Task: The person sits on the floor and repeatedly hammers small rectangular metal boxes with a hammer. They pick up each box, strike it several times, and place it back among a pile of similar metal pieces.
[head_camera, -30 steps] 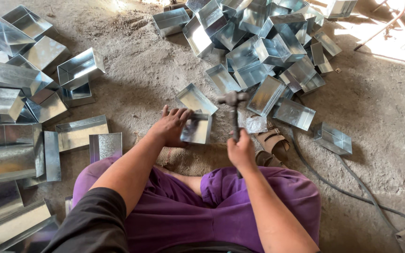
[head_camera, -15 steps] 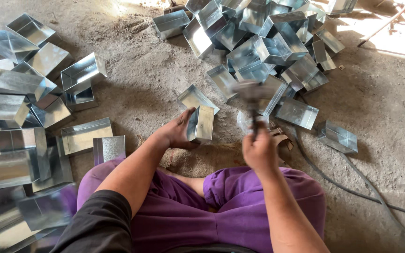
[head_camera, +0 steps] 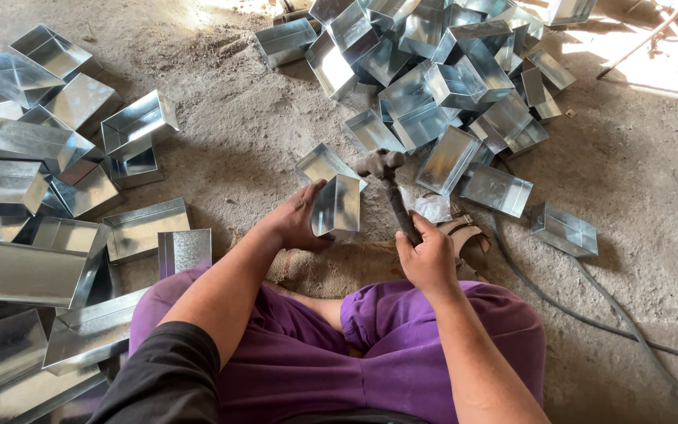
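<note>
A dusty concrete floor (head_camera: pixel 229 149) fills the frame, with shiny metal trays piled at upper centre (head_camera: pixel 433 71) and left. At centre, the left hand (head_camera: pixel 296 220) grips an upended tray (head_camera: pixel 337 206); the right hand (head_camera: pixel 427 255) is closed around a hammer (head_camera: pixel 390 184).

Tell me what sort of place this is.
Probably a small sheet-metal workshop, worked at floor level: heaps of shiny metal trays lie on a bare dirt floor, the right hand grips a hammer, the left hand steadies a tray.
</note>
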